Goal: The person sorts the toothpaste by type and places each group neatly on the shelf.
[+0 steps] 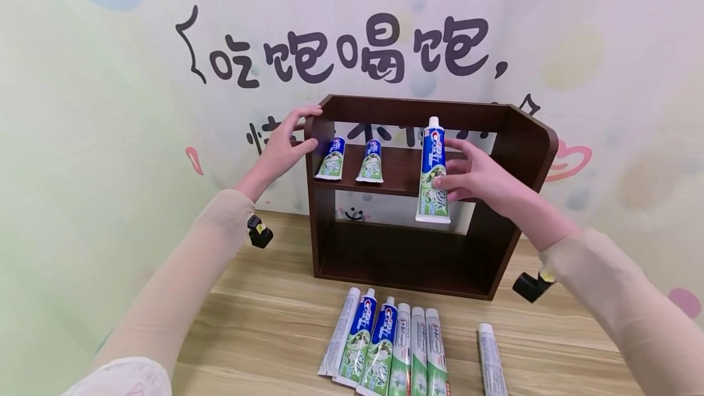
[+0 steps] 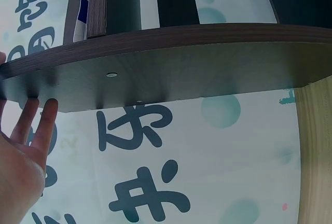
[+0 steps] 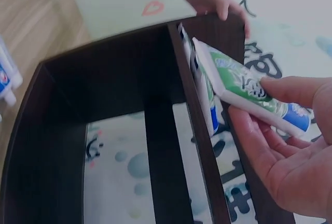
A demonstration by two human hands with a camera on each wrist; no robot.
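Note:
My right hand [image 1: 478, 179] pinches a blue, white and green Crest toothpaste tube [image 1: 431, 194] between thumb and fingers. It is held cap up in front of the right part of the shelf's upper board [image 1: 393, 190]. Two similar tubes, one at the far left [image 1: 332, 161] and another beside it [image 1: 371, 162], lean upright on that board, caps up. My left hand [image 1: 279, 153] grips the upper left side panel of the dark brown wooden shelf [image 1: 321, 225]. In the left wrist view, fingertips [image 2: 49, 107] of that hand press against the panel's outer face.
On the wooden table [image 1: 258, 322], several toothpaste tubes lie side by side in front of the shelf, including a Crest tube [image 1: 379, 347] and green-and-white ones [image 1: 419, 347]. A lone pale tube [image 1: 492, 362] lies to their right. Behind stands a wall covering [image 1: 621, 47] with large lettering.

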